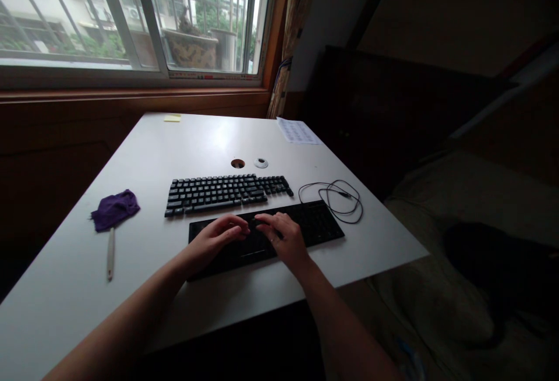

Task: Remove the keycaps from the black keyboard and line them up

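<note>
A black keyboard base (247, 250) lies aslant near the table's front edge, its surface dark and mostly without visible keycaps. Over its middle, my left hand (225, 232) has its fingers curled, thumb close to the index finger. My right hand (282, 235) faces it a short gap away, fingers bent toward the thumb. A tiny dark thing seems to be at the right fingertips, too small to name; anything in the left is hidden. Just behind the base, loose black keycaps (213, 191) are laid out in rows in keyboard order.
A coiled black cable (349, 194) lies right of the base. At left are a purple cloth (116, 209) and a pale-handled tool (110, 256), its head hidden. Behind are a cable hole (238, 163), its round cover (261, 163), printed paper (299, 131) and yellow notes (172, 117).
</note>
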The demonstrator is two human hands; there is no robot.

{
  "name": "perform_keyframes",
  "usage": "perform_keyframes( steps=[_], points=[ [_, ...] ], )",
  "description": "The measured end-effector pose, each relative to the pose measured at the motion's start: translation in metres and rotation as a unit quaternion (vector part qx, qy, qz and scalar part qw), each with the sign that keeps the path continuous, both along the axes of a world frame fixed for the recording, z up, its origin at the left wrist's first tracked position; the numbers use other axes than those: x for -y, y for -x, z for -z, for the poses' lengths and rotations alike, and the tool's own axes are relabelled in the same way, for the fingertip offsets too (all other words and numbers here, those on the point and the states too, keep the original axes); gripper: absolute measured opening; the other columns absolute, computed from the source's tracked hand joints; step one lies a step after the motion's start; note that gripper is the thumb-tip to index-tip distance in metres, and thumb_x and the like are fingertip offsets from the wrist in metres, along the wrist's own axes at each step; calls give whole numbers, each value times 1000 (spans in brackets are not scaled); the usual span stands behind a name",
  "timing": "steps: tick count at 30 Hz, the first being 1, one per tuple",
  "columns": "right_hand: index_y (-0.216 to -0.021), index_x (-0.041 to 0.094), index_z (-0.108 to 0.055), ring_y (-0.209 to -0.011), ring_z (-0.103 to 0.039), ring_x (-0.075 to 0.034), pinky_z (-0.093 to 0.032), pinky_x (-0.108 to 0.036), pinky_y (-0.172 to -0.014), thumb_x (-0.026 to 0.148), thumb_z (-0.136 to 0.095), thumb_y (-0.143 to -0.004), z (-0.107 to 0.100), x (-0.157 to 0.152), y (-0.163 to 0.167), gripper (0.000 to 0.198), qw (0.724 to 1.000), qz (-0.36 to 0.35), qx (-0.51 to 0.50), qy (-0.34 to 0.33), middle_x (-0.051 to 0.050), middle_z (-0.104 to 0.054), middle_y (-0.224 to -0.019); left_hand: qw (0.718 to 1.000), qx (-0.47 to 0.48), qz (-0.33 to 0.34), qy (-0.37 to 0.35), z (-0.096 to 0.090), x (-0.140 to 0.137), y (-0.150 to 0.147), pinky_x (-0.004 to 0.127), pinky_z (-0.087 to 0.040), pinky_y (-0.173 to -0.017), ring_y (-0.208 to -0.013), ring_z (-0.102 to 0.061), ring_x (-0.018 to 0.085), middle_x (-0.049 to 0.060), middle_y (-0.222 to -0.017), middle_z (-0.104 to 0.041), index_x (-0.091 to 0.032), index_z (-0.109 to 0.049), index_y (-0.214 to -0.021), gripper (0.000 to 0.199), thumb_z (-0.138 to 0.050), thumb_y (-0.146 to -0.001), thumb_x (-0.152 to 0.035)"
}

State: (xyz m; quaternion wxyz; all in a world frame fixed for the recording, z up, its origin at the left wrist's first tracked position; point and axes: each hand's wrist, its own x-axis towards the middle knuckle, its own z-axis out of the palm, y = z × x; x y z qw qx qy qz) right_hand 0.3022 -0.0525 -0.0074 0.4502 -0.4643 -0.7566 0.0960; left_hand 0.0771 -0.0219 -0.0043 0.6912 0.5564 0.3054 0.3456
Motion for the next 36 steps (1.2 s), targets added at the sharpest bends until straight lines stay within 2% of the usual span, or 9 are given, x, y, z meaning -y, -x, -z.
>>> perform_keyframes(
  steps=[3,6,10,14,21,29,32,36],
  points=[
    [-112,26,-71,-92,-66,-19,-50,-32,-85,27,-63,-93,-4,-21,-24,21,999,34,-7,24,-5,-74,-102,1000,13,-6,19,1,0,-2,35,-52,-93,-101,-62,20,6,-104,-66,-17,-68,-102,26,-67,-89,-39],
    [-109,24,-73,-98,-68,-20,-50,-32,-89,25,-62,-93,-4,-44,-49,20,996,69,20,58,-5,-74,-107,1000,8,-1,21,1,0,-2,34,-51,-93,-97,-62,19,6,-101,-66,-16,-68,-102,26,-67,-89,-39],
    [-104,24,-75,-100,-69,-21,-50,-32,-92,27,-66,-89,1,-72,-71,18,977,109,113,147,-5,-76,-108,1000,7,2,16,0,0,-3,33,-50,-90,-94,-62,18,6,-98,-66,-15,-68,-102,27,-68,-89,-38],
    [-109,26,-76,-103,-69,-23,-51,-32,-91,32,-68,-87,6,-88,-76,23,952,128,179,211,-5,-75,-111,1000,4,3,12,1,0,-2,32,-50,-90,-94,-62,18,6,-98,-67,-15,-68,-103,28,-67,-89,-39],
    [-112,28,-75,-104,-70,-23,-50,-30,-89,38,-67,-87,12,-98,-73,28,938,139,208,239,-6,-75,-113,1000,-6,15,10,1,-1,0,31,-49,-88,-93,-62,17,5,-97,-67,-16,-68,-103,28,-67,-90,-40],
    [-115,29,-74,-102,-69,-23,-51,-31,-89,36,-66,-88,14,-94,-76,29,943,137,202,225,-4,-75,-113,1000,-24,18,2,0,-1,0,31,-48,-89,-94,-62,18,6,-99,-67,-16,-68,-103,28,-67,-89,-41],
    [-115,28,-73,-100,-68,-21,-51,-30,-88,32,-64,-91,12,-89,-78,26,957,123,190,180,-4,-74,-111,1000,-22,21,2,0,-1,0,31,-49,-89,-94,-62,18,6,-99,-67,-16,-68,-103,28,-67,-89,-41],
    [-114,27,-73,-89,-66,-18,-50,-28,-82,27,-58,-95,10,-76,-81,24,964,110,217,106,-4,-70,-99,1000,-23,19,1,-1,-1,0,31,-49,-89,-93,-62,18,6,-98,-66,-16,-68,-103,29,-67,-89,-41]
  ],
)
